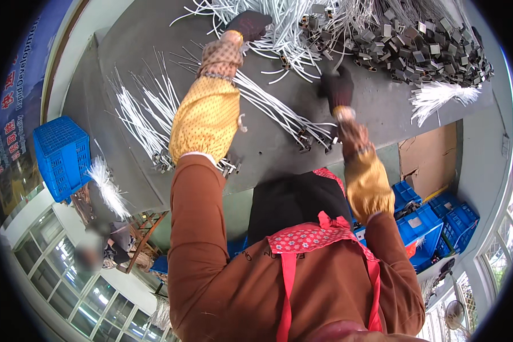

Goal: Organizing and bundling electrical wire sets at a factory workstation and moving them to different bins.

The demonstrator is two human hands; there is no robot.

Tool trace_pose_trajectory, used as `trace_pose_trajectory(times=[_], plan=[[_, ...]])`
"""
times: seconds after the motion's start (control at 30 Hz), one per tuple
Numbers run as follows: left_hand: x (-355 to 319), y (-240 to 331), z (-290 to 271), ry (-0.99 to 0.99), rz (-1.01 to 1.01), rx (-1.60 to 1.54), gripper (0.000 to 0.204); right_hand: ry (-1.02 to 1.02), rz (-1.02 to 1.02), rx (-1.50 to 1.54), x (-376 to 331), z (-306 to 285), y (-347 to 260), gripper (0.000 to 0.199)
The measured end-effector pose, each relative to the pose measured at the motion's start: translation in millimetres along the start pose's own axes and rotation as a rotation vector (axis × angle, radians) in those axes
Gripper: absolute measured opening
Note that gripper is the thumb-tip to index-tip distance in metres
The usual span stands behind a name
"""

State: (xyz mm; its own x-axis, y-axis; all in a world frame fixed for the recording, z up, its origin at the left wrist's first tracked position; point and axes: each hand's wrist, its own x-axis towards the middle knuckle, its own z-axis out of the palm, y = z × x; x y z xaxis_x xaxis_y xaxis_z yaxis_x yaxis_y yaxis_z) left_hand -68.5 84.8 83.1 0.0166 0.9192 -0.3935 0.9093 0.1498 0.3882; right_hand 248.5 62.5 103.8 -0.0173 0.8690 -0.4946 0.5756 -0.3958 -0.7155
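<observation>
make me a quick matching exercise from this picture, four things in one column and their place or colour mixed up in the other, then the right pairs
Things:
1. left hand
2. left oversleeve
3. apron bib
4. heap of dark square pieces

Place or colour:
A. red with a pale flower pattern
B. on the grey table, toward the picture's upper right
C. yellow with small dark dots
D. at the heap of white wires, near the picture's top edge

Right pairs: 1-D, 2-C, 3-A, 4-B
</observation>
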Motion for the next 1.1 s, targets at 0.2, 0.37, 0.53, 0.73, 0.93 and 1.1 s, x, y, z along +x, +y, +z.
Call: trace_pose_trajectory(times=[0.2, 0.37, 0.53, 0.73, 0.93, 1.1], plan=[[16.6, 32.3, 10.1, 0.283, -0.577, -0.139, 0.063, 0.032, -0.104, -0.035, -13.3, -33.8, 100.2, 0.035], [10.9, 16.6, -3.6, -0.028, -0.069, 0.104, 0.043, -0.153, -0.019, 0.264, -23.6, -30.3, 110.1, 0.033], [-48.6, 58.6, -26.0, 0.101, -0.249, -1.174, 0.03, -0.279, 0.079, 0.321, -35.9, -63.8, 92.5, 0.035], [-116.8, 105.3, -54.0, -0.026, -0.113, -1.262, 0.033, -0.268, -0.027, 0.144, -19.1, -65.8, 106.8, 0.039], [-254.8, 178.5, -29.4, 0.643, 0.112, -1.098, 0.039, -0.271, 0.02, 0.362, -31.2, -76.7, 100.7, 0.036], [-263.9, 211.5, 15.8, 0.708, 0.006, -1.539, 0.027, -0.25, 0.038, 0.503, -51.8, -76.1, 95.4, 0.032]])
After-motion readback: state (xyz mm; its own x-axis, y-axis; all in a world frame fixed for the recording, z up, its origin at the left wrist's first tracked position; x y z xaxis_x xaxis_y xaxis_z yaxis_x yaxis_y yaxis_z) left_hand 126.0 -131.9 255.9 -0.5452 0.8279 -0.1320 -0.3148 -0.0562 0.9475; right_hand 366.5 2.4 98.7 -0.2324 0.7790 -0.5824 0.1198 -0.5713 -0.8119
